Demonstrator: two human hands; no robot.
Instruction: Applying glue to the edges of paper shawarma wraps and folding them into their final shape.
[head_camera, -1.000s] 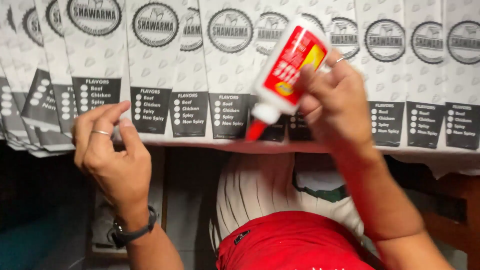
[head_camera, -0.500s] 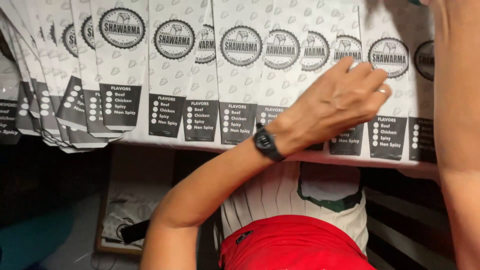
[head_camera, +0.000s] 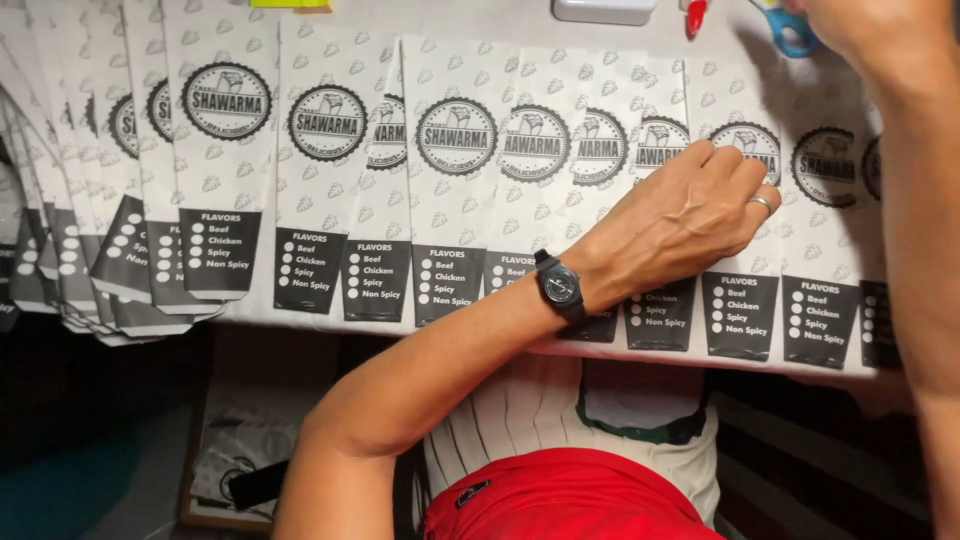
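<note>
Along table edge | left hand (head_camera: 690, 215) flat, released, on white paper bags (head_camera: 560, 180) (overlapped) | right hand (head_camera: 860, 25) cropped, grip untellable

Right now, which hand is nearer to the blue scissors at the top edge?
Right. The right hand is at the top, touching or almost touching the blue scissors; the left hand lies lower, flat on the paper bags.

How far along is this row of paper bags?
Done, it seems: the bags lie overlapped in a row across the table, more fanned at the left. In hand: the left hand presses flat on a bag near the right end; the right hand is up by the blue scissors, its grip hidden. Left: unclear; no seam shows.
</note>
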